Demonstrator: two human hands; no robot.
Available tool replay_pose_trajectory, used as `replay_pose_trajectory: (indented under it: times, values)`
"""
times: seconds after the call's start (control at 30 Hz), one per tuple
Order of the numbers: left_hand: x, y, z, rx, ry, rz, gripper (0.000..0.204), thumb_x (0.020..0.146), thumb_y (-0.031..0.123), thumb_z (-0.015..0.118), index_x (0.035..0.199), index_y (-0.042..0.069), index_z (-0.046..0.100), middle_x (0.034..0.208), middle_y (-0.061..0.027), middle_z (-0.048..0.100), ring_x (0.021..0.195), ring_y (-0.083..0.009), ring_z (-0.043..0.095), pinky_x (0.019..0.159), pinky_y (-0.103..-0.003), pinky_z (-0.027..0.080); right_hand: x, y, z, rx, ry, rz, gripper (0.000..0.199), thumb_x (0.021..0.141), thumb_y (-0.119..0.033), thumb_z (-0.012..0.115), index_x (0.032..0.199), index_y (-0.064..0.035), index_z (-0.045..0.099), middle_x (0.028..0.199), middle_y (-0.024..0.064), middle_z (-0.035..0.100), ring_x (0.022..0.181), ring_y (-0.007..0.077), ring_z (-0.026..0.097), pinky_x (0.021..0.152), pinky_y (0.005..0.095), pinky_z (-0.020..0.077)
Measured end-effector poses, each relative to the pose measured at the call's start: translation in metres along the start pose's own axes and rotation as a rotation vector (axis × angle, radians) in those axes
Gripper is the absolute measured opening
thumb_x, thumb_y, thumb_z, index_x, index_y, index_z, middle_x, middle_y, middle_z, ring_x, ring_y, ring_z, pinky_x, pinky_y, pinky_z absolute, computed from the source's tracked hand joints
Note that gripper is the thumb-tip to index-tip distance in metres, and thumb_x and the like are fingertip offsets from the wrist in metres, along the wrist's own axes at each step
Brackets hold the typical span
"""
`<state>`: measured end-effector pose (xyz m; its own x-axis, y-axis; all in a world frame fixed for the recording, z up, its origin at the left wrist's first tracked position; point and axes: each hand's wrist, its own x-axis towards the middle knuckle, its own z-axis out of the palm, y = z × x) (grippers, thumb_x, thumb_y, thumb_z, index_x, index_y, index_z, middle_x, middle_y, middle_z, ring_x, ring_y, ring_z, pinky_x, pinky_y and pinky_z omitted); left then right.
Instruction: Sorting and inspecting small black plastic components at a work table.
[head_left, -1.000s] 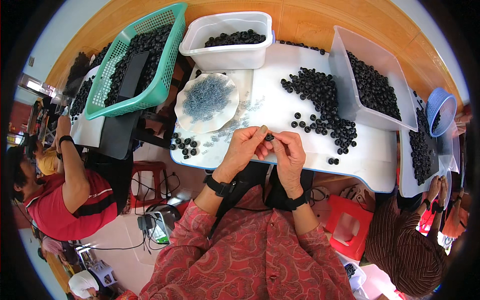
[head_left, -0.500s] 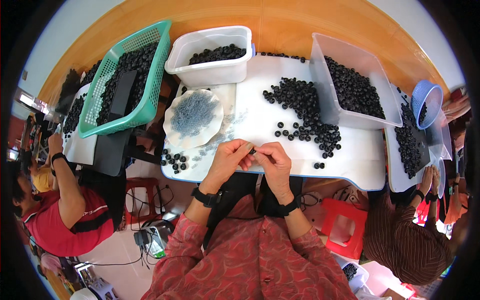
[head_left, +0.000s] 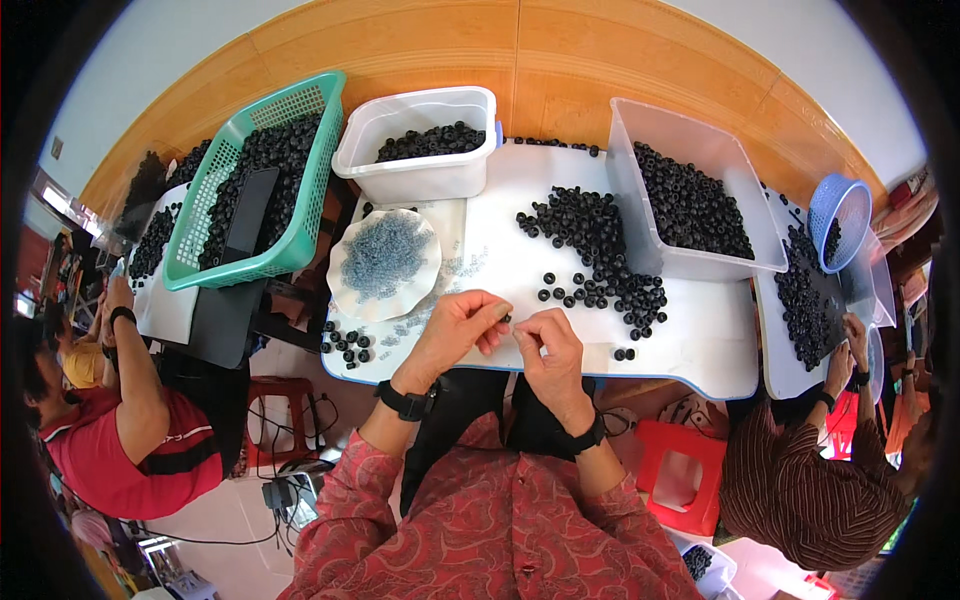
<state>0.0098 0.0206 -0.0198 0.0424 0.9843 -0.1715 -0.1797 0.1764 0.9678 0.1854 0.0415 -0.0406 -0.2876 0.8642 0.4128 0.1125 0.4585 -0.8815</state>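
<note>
Right hand [head_left: 552, 360] withdrawn; bead [head_left: 507, 319] in left hand [head_left: 458, 328].

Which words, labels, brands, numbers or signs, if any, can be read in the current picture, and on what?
None can be read.
Green basket, white tub and clear bin: no legible lettering.
Black piece at the left hand: too small to tell.
Co-worker's red shirt at left: any marks near its stripe are too small and blurred.

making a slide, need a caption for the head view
Left hand pinching a black bead-like piece over a white tabletop, right hand close by, scalloped plate of tiny translucent pieces at left.
</note>
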Motion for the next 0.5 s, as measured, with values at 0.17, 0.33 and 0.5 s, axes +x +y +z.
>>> replay_pose_trajectory:
  times: [0.17,0.33,0.5]
  values:
    - [0.029,0.041,-0.004,-0.004,0.216,0.083,0.023,0.095,0.023,0.065,0.095,0.000,0.068,0.075,-0.0045,0.067,0.058,-0.0073,0.059,0.050,-0.021,0.049,-0.012,0.006,-0.002,-0.257,-0.049,-0.112,0.009,0.083,0.003,0.067,0.090,-0.0010,0.063,0.087,0.0112,0.058,0.068,0.0229,0.060,0.057,0.0313,0.0476]
    - [0.070,0.080,-0.022,-0.044,0.360,0.169,0.026,0.095,0.026,0.066,0.093,-0.001,0.068,0.075,-0.0053,0.068,0.057,-0.0089,0.060,0.050,-0.023,0.050,-0.021,0.009,-0.003,-0.287,-0.046,-0.095,0.013,0.083,0.004,0.066,0.094,-0.0016,0.064,0.090,0.0114,0.059,0.069,0.0246,0.061,0.060,0.0317,0.0490]
    - [0.111,0.105,-0.052,-0.061,0.504,0.203,0.030,0.095,0.027,0.065,0.092,-0.003,0.067,0.077,-0.0088,0.069,0.062,-0.0134,0.064,0.054,-0.027,0.055,-0.022,0.004,-0.002,-0.273,-0.079,-0.063,0.016,0.082,0.003,0.066,0.096,-0.0030,0.063,0.093,0.0116,0.058,0.076,0.0296,0.062,0.064,0.0362,0.0514]
